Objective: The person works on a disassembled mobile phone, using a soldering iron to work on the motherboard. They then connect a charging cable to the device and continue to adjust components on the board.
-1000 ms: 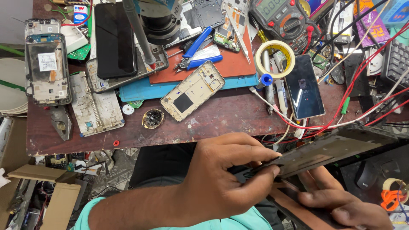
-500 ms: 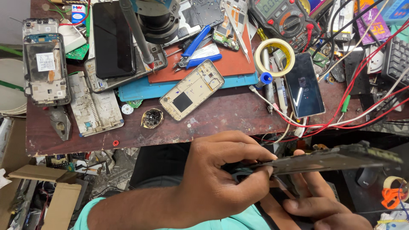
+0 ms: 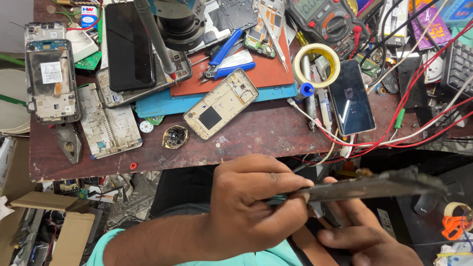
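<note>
Dark flat panel (image 3: pixel 374 186), seen edge-on, held level in front of the surface (image 3: pixel 256 133), below its near edge. Left hand (image 3: pixel 251 207) clenched around the panel's left end, fingers pinching it, something thin and teal just visible under the fingertips, can't tell what. Right hand (image 3: pixel 369 231) underneath, fingers touching the panel's underside; whether it grips or only props, can't tell. On the surface, well apart: gold phone frame (image 3: pixel 220 103) lying tilted, yellow tape roll (image 3: pixel 316 64), dark phone (image 3: pixel 352 103) just beside it, blue-handled pliers (image 3: pixel 227 59), red wires (image 3: pixel 419 123).
</note>
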A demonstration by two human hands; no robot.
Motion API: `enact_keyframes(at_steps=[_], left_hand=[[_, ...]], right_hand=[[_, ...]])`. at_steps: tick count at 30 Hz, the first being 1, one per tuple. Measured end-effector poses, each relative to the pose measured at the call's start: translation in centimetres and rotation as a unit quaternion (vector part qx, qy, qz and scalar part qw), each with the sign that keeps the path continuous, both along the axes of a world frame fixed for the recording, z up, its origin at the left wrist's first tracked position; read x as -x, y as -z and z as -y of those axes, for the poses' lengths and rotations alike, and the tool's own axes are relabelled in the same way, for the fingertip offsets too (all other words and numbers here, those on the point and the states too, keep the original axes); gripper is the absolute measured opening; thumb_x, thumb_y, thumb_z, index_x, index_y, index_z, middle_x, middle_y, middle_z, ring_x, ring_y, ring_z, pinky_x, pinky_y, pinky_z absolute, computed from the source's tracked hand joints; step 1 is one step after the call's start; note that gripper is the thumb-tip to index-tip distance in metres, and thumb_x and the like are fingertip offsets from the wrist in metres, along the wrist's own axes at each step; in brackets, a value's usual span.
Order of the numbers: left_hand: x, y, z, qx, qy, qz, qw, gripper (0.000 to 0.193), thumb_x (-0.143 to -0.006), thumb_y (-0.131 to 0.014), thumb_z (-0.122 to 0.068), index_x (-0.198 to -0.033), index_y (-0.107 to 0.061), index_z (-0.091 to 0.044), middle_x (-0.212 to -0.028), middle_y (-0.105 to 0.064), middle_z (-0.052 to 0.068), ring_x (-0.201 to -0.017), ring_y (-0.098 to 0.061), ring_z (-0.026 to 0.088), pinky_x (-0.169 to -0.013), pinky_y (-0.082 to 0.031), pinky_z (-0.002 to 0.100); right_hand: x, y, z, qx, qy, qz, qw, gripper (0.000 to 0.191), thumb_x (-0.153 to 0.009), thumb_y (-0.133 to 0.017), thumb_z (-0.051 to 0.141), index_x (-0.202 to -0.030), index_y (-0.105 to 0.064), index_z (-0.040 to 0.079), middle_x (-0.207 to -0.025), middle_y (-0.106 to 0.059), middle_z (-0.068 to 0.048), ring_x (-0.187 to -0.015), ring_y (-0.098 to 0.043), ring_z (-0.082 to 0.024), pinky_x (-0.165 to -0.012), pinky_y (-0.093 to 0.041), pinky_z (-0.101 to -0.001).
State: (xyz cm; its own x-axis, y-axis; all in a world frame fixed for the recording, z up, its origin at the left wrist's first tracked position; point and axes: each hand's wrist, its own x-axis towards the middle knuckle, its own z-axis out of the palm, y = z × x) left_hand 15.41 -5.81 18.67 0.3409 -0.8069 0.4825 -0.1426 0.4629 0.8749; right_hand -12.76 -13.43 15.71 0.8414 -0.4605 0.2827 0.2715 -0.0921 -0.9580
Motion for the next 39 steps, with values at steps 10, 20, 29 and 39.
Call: enact_keyframes(at_steps=[10, 20, 29, 39], left_hand=[[0.1, -0.4, 0.7, -0.014, 0.054, 0.02, 0.998, 0.014, -0.089, -0.08, -0.006, -0.102, -0.076, -0.007, -0.092, -0.076, 0.007, -0.08, -0.078, 0.014, -0.069, -0.063, 0.022], [0.0, -0.8, 0.4, -0.038, 0.099, 0.008, 0.994, 0.02, -0.091, -0.082, -0.006, -0.11, -0.077, -0.008, -0.101, -0.075, 0.007, -0.081, -0.077, 0.014, -0.07, -0.063, 0.023], [0.1, -0.7, 0.2, -0.055, 0.051, -0.02, 0.997, 0.02, -0.083, -0.077, -0.006, -0.103, -0.077, -0.006, -0.097, -0.077, 0.009, -0.083, -0.079, 0.016, -0.073, -0.063, 0.026], [0.1, -1.8, 0.5, -0.041, 0.024, -0.021, 0.999, 0.018, -0.074, -0.074, -0.001, -0.092, -0.074, -0.001, -0.088, -0.074, 0.012, -0.077, -0.076, 0.021, -0.068, -0.062, 0.029]], right_hand=[[2.5, -0.3, 1.1, -0.029, 0.023, -0.003, 0.999, 0.022, -0.11, -0.053, 0.01, -0.129, -0.063, 0.008, -0.134, -0.063, -0.037, -0.161, -0.015, -0.06, -0.126, -0.002, -0.0737], [3.1, -1.0, 1.5, -0.05, 0.022, -0.013, 0.998, 0.025, -0.112, -0.05, 0.01, -0.135, -0.058, 0.004, -0.142, -0.056, -0.042, -0.162, -0.013, -0.061, -0.125, -0.006, -0.0757], [2.1, -0.3, -0.2, -0.026, 0.06, -0.001, 0.998, 0.022, -0.113, -0.052, 0.01, -0.133, -0.058, 0.003, -0.141, -0.056, -0.043, -0.164, -0.018, -0.061, -0.127, -0.011, -0.0752], [1.5, -0.3, 0.9, -0.047, 0.055, -0.061, 0.995, 0.029, -0.107, -0.052, 0.012, -0.12, -0.063, -0.011, -0.148, -0.041, -0.038, -0.157, -0.021, -0.055, -0.124, -0.016, -0.0659]])
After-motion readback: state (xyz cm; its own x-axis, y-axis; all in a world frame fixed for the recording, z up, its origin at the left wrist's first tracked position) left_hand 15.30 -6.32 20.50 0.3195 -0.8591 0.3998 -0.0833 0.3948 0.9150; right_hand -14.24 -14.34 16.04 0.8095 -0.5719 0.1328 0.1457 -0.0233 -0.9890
